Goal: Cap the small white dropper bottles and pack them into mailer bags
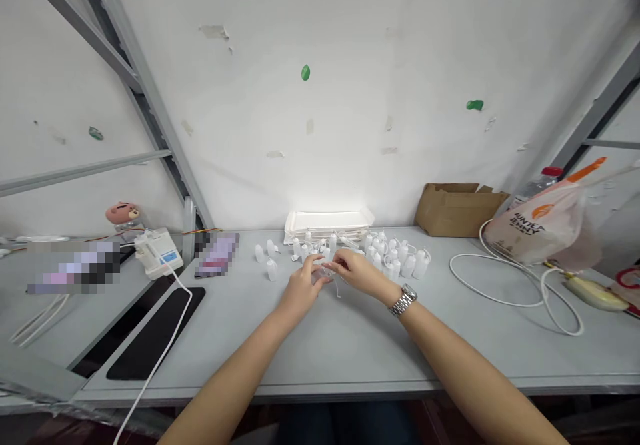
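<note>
My left hand (303, 286) and my right hand (356, 269) meet over the middle of the grey table (350, 345). Both have their fingers pinched on a small clear plastic bottle (323, 272) held between them. A thin white cord hangs from it. Just beyond the hands stand several small white plastic bottles (395, 258), most to the right, a few (267, 258) to the left. My right wrist wears a metal watch (403, 299).
A stack of white trays (327, 223) lies against the wall. A cardboard box (457, 208), a plastic bag (545, 225) and a looped white cable (505, 285) are at the right. A black pad (155, 331), a white device (157, 251) and a phone (217, 255) sit at the left.
</note>
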Motion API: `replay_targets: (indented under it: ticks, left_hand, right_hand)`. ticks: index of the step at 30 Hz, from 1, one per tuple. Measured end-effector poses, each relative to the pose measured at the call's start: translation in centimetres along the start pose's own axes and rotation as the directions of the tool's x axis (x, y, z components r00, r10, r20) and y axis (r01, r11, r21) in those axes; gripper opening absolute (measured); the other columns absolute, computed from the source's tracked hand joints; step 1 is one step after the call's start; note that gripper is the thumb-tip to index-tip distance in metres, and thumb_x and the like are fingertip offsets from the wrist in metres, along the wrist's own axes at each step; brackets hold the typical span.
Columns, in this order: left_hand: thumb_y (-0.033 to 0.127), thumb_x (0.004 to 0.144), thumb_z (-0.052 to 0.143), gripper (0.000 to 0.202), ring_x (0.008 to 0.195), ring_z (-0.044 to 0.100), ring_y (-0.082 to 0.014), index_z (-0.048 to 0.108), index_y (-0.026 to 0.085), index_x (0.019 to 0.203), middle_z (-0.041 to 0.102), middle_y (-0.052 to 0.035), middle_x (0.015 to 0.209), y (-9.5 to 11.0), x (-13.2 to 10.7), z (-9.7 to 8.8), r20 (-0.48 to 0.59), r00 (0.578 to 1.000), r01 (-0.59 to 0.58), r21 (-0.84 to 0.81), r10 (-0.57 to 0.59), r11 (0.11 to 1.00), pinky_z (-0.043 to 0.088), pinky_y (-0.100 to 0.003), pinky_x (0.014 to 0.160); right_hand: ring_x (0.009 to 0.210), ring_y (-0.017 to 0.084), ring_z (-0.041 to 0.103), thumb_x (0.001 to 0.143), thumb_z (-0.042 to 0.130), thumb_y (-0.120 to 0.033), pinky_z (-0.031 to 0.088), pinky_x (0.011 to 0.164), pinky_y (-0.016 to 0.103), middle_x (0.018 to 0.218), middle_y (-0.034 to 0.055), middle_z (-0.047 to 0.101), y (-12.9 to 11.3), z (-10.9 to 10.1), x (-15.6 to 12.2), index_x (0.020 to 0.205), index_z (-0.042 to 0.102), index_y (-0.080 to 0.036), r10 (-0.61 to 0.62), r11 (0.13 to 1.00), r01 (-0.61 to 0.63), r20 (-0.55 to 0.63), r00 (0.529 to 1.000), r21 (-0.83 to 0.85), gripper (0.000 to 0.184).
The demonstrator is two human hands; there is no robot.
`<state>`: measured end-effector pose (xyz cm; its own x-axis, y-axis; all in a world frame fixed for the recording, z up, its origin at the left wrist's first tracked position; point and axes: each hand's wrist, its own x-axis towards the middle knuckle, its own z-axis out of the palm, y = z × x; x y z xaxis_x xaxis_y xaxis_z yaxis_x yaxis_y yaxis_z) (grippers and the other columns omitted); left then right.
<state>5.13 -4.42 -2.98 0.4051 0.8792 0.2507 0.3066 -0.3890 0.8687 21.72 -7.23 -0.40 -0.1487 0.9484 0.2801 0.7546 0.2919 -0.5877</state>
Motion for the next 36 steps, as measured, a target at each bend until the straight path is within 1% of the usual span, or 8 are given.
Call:
replay_targets:
  ticks: [5, 10, 13, 17, 23, 26, 29, 36]
  left_hand:
    - [0.027, 0.07, 0.06, 0.037, 0.037, 0.049, -0.0083, 0.051, 0.025, 0.105, 0.068, -0.0008, 0.088, 0.1, 0.2, 0.0, 0.009, 0.998, 0.061, -0.048, -0.061, 0.997, 0.044, -0.025, 0.049]
    - [0.028, 0.071, 0.061, 0.037, 0.042, 0.053, -0.0101, 0.051, 0.027, 0.106, 0.068, -0.0027, 0.096, 0.0, 0.0, -0.1, 0.028, 0.999, 0.046, -0.012, -0.045, 0.999, 0.046, -0.027, 0.054]
    - [0.025, 0.073, 0.06, 0.035, 0.066, 0.064, -0.0177, 0.052, 0.027, 0.107, 0.068, -0.0043, 0.099, -0.5, 0.0, -0.1, -0.004, 0.999, -0.039, 0.078, 0.039, 0.996, 0.048, -0.032, 0.068]
    - [0.021, 0.078, 0.055, 0.031, 0.095, 0.061, -0.0223, 0.052, 0.025, 0.109, 0.067, -0.0064, 0.099, -1.4, 0.1, 0.0, -0.02, 0.974, -0.212, 0.29, 0.227, 0.933, 0.046, -0.035, 0.082]
    - [0.021, 0.081, 0.052, 0.026, 0.088, 0.063, -0.022, 0.053, 0.019, 0.107, 0.066, -0.0084, 0.088, -2.0, 0.1, 0.4, -0.006, 0.918, -0.342, 0.494, 0.397, 0.799, 0.05, -0.034, 0.076]
    - [0.019, 0.079, 0.055, 0.031, 0.09, 0.063, -0.0201, 0.052, 0.02, 0.11, 0.066, -0.0069, 0.093, -1.7, 0.3, 0.4, -0.08, 0.945, -0.261, 0.404, 0.318, 0.877, 0.05, -0.034, 0.078]
    - [0.021, 0.078, 0.054, 0.032, 0.076, 0.064, -0.0162, 0.054, 0.021, 0.11, 0.065, -0.004, 0.088, -1.2, 0.7, 0.2, -0.143, 0.985, -0.07, 0.21, 0.101, 0.975, 0.053, -0.029, 0.066]
    - [0.028, 0.076, 0.055, 0.035, 0.055, 0.056, -0.0108, 0.058, 0.015, 0.108, 0.059, -0.0006, 0.071, -0.4, 1.1, -0.1, -0.125, 0.985, 0.103, -0.117, -0.118, 0.988, 0.049, -0.021, 0.045]
  right_hand:
    - [0.074, 0.014, 0.057, 0.082, 0.051, -0.019, 0.043, 0.066, 0.025, 0.082, 0.003, 0.061, 0.7, -0.5, 0.1, 0.091, 0.057, -0.018, -0.068, 0.98, 0.055, 0.059, 0.996, 0.193, 0.011]
    - [0.067, 0.013, 0.049, 0.084, 0.04, -0.01, 0.037, 0.06, 0.023, 0.077, 0.0007, 0.055, 0.4, -0.4, -0.3, 0.091, 0.053, -0.019, -0.162, 0.986, 0.165, 0.086, 0.983, -0.037, 0.017]
    - [0.067, 0.013, 0.045, 0.086, 0.038, -0.012, 0.033, 0.059, 0.023, 0.078, 0.0011, 0.051, -0.1, -0.3, -0.5, 0.083, 0.051, -0.019, -0.197, 0.963, 0.21, 0.092, 0.976, -0.17, 0.014]
    - [0.06, 0.011, 0.04, 0.09, 0.037, -0.025, 0.03, 0.056, 0.023, 0.066, -0.0029, 0.045, -0.3, 0.6, -0.2, 0.072, 0.044, -0.019, -0.082, 0.996, 0.084, 0.069, 0.994, -0.026, 0.02]
    - [0.049, 0.009, 0.035, 0.09, 0.031, -0.047, 0.031, 0.051, 0.024, 0.052, -0.0054, 0.037, 0.1, 1.8, 0.3, 0.059, 0.036, -0.02, 0.125, 0.915, -0.154, 0.1, 0.987, 0.372, 0.042]
    - [0.043, 0.009, 0.037, 0.087, 0.03, -0.055, 0.031, 0.048, 0.024, 0.048, -0.0045, 0.042, 0.4, 0.9, 0.5, 0.062, 0.044, -0.019, 0.191, 0.874, -0.222, 0.115, 0.975, 0.431, 0.047]
    - [0.043, 0.008, 0.04, 0.085, 0.036, -0.055, 0.033, 0.046, 0.024, 0.054, -0.0036, 0.047, 0.6, -0.5, 0.7, 0.075, 0.053, -0.017, 0.241, 0.835, -0.199, -0.016, 0.97, 0.512, 0.043]
    - [0.065, 0.011, 0.05, 0.073, 0.065, -0.035, 0.043, 0.06, 0.027, 0.078, -0.0003, 0.055, -0.5, -0.9, 0.0, 0.107, 0.06, -0.024, -0.046, 0.772, 0.01, 0.04, 0.998, 0.636, 0.036]
